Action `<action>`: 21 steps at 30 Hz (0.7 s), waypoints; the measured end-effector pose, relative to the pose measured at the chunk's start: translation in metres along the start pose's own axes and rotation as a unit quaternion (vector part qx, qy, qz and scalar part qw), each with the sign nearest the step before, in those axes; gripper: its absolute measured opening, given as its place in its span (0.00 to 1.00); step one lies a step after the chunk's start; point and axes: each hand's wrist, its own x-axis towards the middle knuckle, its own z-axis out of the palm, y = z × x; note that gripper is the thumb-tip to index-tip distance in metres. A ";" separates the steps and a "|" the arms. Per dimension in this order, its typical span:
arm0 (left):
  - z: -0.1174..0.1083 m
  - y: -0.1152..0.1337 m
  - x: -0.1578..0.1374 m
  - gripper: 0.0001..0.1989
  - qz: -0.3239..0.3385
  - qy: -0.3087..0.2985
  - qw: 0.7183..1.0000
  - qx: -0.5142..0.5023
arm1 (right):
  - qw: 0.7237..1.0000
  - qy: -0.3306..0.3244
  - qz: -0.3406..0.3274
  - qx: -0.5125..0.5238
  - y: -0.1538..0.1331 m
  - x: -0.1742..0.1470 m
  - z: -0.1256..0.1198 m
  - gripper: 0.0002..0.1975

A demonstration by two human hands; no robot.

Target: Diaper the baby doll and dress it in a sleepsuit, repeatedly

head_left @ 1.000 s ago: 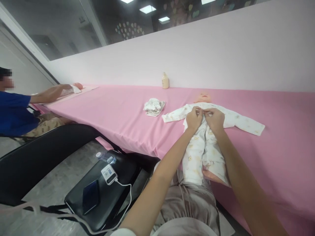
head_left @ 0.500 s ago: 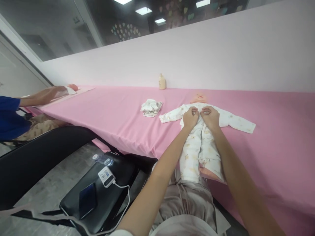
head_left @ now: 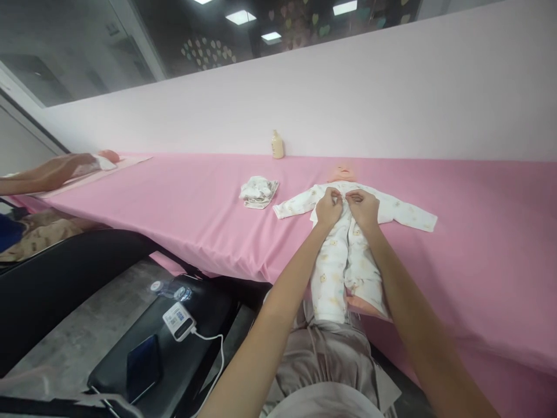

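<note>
**Fingertips meet at the doll's chest!**

Head view, and here's the close work: left hand (head_left: 329,208) and right hand (head_left: 364,209) side by side, thumb and forefinger of each pinched together on the upper front of the patterned outfit (head_left: 335,255). What sliver of cloth they've got, too small to tell! The outfit lies over the doll (head_left: 343,172) on the pink-covered worktop (head_left: 209,203), sleeves spread wide, legs running toward the lap. To do this well, I'd say: pinch lightly, keep both front edges level, pull no harder one side than the other, and leave slack below the neck. Wrists low, so the cloth stays flat. Folded cloths (head_left: 259,193) sit off to the left, well clear.
</note>
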 end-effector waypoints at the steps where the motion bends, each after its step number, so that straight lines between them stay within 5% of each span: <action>1: 0.000 0.000 0.000 0.06 0.000 -0.004 1.000 0.001 | 1.000 0.002 -0.005 -0.003 0.000 0.000 0.000 0.05; 13: 0.000 -0.001 0.003 0.16 -0.002 -0.002 0.999 -0.033 | 0.976 -0.021 -0.160 -0.145 0.009 -0.002 0.008 0.15; 21: -0.001 -0.001 0.007 0.13 -0.034 -0.020 0.997 -0.067 | 0.975 -0.034 -0.146 -0.164 0.011 0.001 0.011 0.14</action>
